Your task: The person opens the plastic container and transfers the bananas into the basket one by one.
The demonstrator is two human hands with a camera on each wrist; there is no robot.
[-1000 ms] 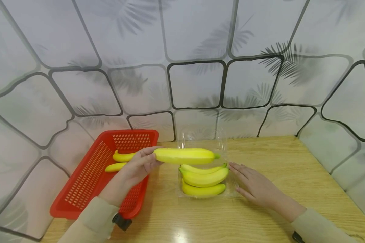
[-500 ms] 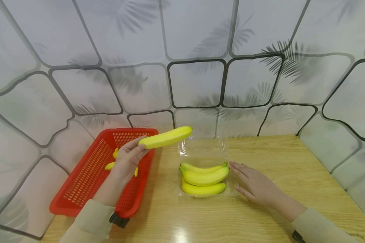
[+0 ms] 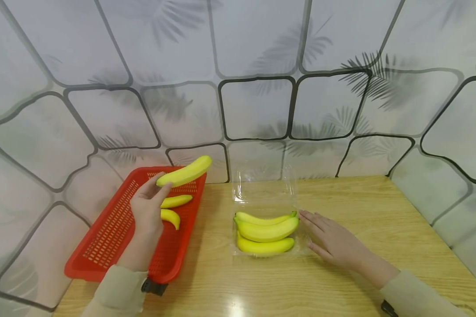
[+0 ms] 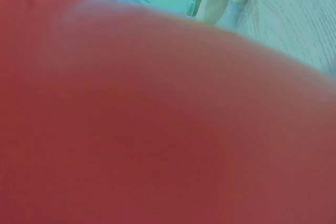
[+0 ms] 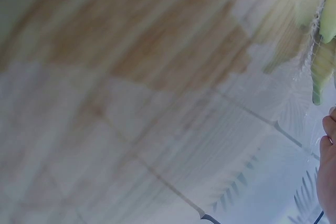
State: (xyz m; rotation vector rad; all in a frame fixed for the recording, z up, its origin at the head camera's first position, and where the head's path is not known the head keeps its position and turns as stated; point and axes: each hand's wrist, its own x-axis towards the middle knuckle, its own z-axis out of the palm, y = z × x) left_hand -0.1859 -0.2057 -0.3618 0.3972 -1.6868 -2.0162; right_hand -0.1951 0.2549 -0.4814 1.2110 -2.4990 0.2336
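Backdrop is a pale wall [image 3: 254,110] printed with dark-edged blocks and palm leaves; below it, a light wood-grain worktop [image 3: 349,198].

Your left hand [image 3: 146,207] pinches the near left end of a held banana [image 3: 185,172], thumb against fingers, spread about as wide as the fruit. The rest sticks out free, slanting up to far right, in the air over the far right part of the red basket [image 3: 107,246].

My read: step in hand is shifting single bananas between basket and container. End grip means a long lever, so it may swivel: firm pinch, no crushing, wrist steady. If you lower it here, level it first so the free tip clears the rim, and aim beside the two basket bananas [image 3: 176,201], not on top. If you carry it across, pass above the rim and lay it lengthwise.

Your right hand [image 3: 333,242] holds nothing: fingers straight, tips at the right edge of the transparent container [image 3: 301,244]. Use it as a light brace; the plastic looks thin and could flex. Lid [image 3: 265,186] stands raised on the far side; at least three packed bananas [image 3: 267,231] lie left to right inside.

Left wrist view is mostly red blur; trust the head view.

Markings: no brand, label or writing I can read, incl. the dark wrist band [image 3: 154,287].
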